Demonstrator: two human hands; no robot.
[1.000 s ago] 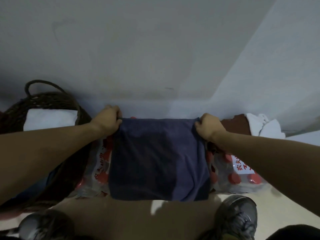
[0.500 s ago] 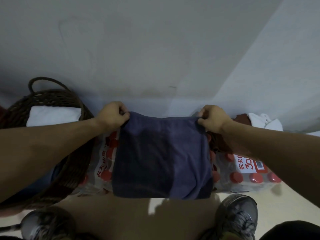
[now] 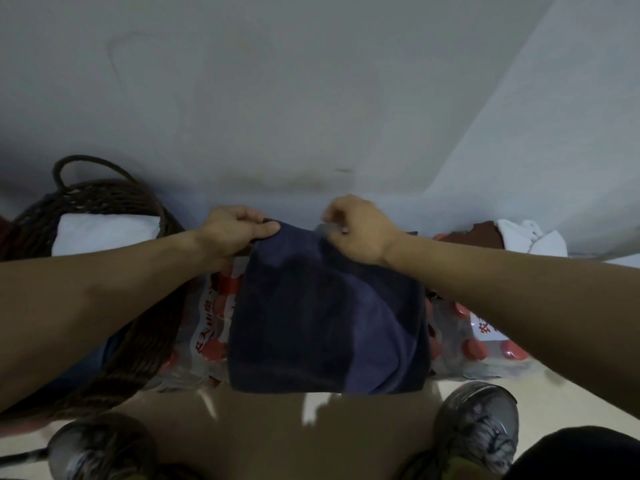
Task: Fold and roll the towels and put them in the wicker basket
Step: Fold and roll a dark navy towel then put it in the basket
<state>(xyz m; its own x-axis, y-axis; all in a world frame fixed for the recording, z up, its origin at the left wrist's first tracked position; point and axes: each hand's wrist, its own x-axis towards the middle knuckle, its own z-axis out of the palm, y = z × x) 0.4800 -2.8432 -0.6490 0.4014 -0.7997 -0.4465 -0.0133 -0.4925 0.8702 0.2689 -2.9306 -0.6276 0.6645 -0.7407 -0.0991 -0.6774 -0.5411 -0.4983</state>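
We see a navy towel (image 3: 325, 317) draped over a shrink-wrapped pack of red-capped water bottles (image 3: 214, 320), its near edge hanging toward the floor (image 3: 263, 431). The left hand (image 3: 232, 233) grips the towel's far left corner, thumb on top and fingers curled around the cloth. The right hand (image 3: 356, 230) sits at the far edge, close to the left hand, its fingers curled down and pinching the cloth there, with a fold of towel running from it toward the right. The wicker basket (image 3: 114, 202) stands to the left, against the wall (image 3: 277, 98), touching the bottle pack, and a rolled white towel (image 3: 104, 233) lies inside it. At the far right, on the bottles, lie a brown towel (image 3: 481, 237) and a white towel (image 3: 530, 237) bunched beside it. Two grey sneakers (image 3: 481, 431) stand on the floor at the near edge.
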